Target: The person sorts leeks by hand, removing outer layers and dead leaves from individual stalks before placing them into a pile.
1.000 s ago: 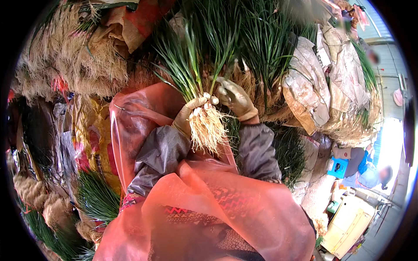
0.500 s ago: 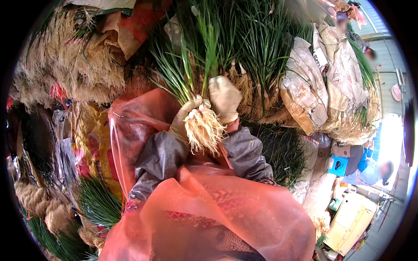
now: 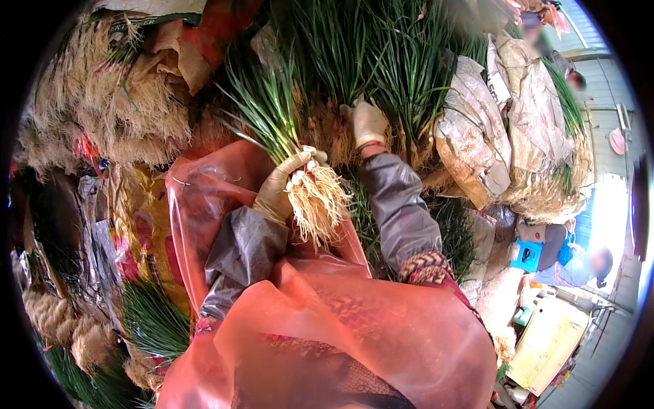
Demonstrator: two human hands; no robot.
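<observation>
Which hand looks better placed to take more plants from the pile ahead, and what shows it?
Probably the right hand: it is right at the pile of plants, while the left hand is busy, wrapped around a bunch just above its pale roots.

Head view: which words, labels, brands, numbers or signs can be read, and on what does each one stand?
White sack, upper right: dark printed letters, partly cut off by folds; I do not copy them.
Yellow-and-red bag, left: red print, too unclear to read.
Bunch in the left hand: no text shows.
</observation>
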